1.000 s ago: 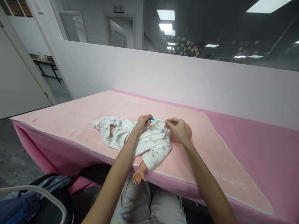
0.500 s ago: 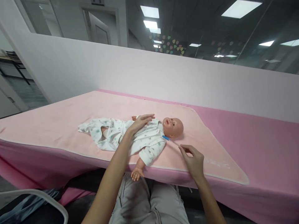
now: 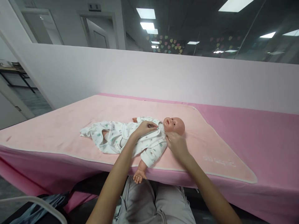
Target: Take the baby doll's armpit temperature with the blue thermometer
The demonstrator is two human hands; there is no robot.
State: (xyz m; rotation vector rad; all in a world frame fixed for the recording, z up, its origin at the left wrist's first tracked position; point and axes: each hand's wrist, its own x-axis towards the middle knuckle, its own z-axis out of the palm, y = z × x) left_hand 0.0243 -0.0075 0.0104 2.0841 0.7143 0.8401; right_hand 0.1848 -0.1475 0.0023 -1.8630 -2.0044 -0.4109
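Peach mat (image 3: 217,158), doll (image 3: 177,125) face up on it in a patterned suit (image 3: 149,141): my right hand (image 3: 178,145), off to the side half a second ago, is back at the neck, facing my left hand (image 3: 143,129) at the chest. Near but apart, both now serve the work at the collar (image 3: 161,127); whether either pinches the blue stick, I cannot tell.
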